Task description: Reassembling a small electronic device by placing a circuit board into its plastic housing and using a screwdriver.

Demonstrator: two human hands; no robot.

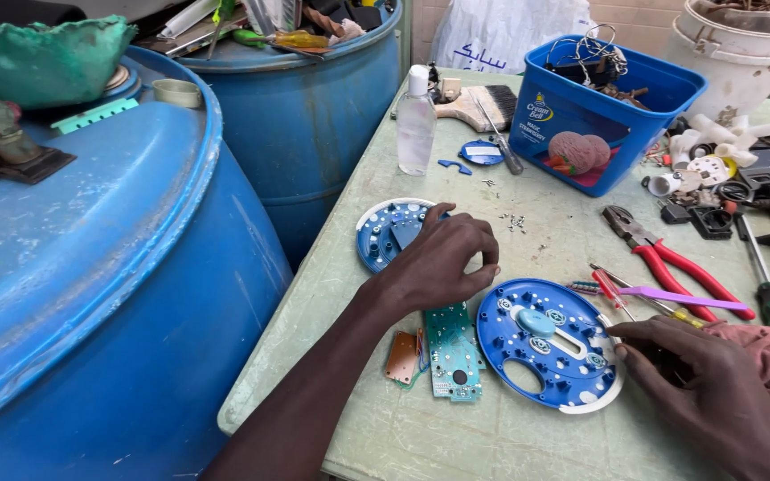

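While pinched together, left hand [443, 258] fingers above circuit board [453, 351]; right hand [701, 383] loosely curled at blue disc [550, 343] rim.

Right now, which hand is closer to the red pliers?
Right. The right hand rests just below the red pliers, touching the blue disc; the left hand sits farther left.

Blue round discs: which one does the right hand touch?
The near disc, beside the green circuit board; the right hand rests on its edge. The far disc sits under the left hand.
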